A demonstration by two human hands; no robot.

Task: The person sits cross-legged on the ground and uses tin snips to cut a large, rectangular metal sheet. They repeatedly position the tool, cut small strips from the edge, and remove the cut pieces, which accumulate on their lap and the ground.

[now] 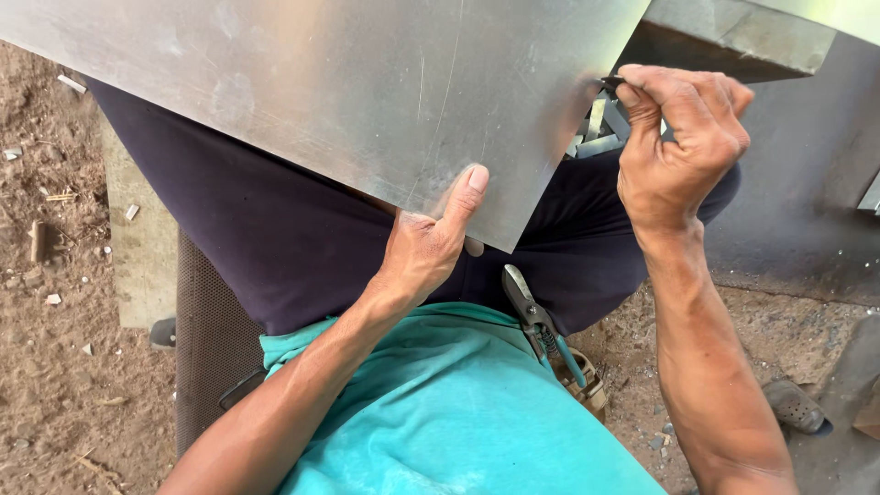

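Observation:
A large grey metal sheet [348,82] lies tilted across my lap. My left hand [429,246] grips its near corner, thumb pressed flat on top and fingers underneath. My right hand [680,147] is closed on a small thin dark tool [612,83], whose tip touches the sheet's right edge. Several short metal offcuts [600,136] show just below that hand, beside the sheet.
Tin snips with teal handles [541,325] rest at my right hip. I sit on a brown perforated seat [206,339] over bare dirt ground [55,367]. A grey metal block [733,41] and a dark slab [807,183] lie at the right.

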